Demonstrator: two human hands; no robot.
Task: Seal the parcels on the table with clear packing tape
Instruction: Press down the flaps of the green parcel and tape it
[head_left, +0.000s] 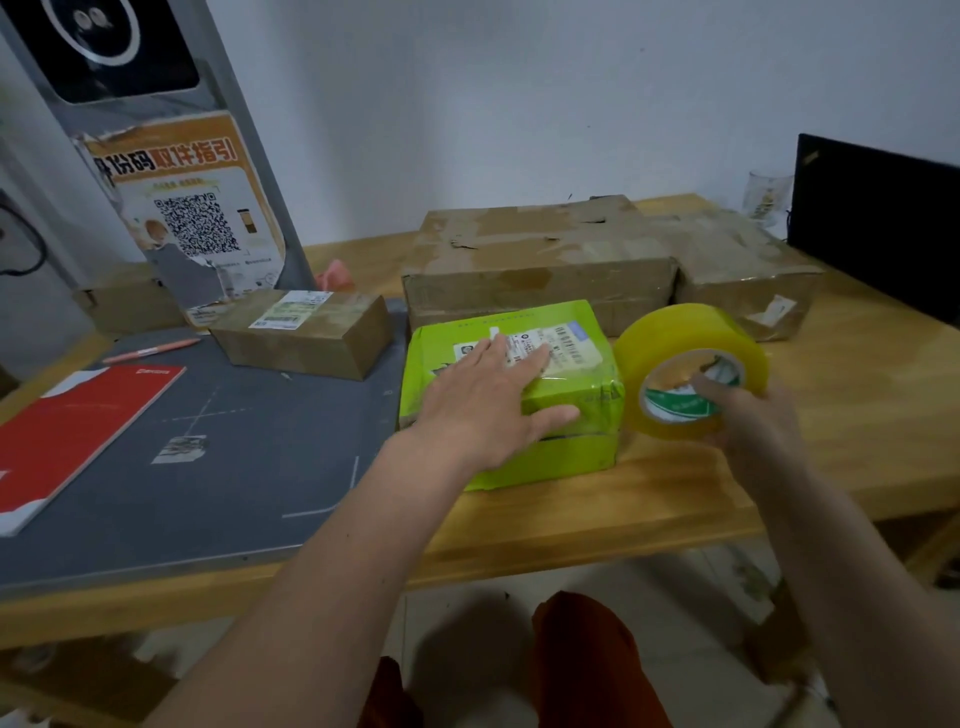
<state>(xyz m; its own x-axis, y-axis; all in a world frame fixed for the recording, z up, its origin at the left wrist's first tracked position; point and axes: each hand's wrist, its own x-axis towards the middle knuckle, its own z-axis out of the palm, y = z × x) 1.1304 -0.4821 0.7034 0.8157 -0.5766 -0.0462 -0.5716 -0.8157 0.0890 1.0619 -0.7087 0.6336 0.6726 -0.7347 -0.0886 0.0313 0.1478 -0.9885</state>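
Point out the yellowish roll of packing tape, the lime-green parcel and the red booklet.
yellowish roll of packing tape (675, 338): head view, outer band.
lime-green parcel (566, 454): head view, front face.
red booklet (78, 431): head view, cover centre.

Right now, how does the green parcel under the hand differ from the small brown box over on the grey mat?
The green parcel is wrapped in bright green; the small brown box is plain cardboard. The green parcel sits on the wooden table under the flat left hand, beside the tape roll gripped by the right hand; the brown box lies untouched on the grey mat. Both carry a white shipping label on top.
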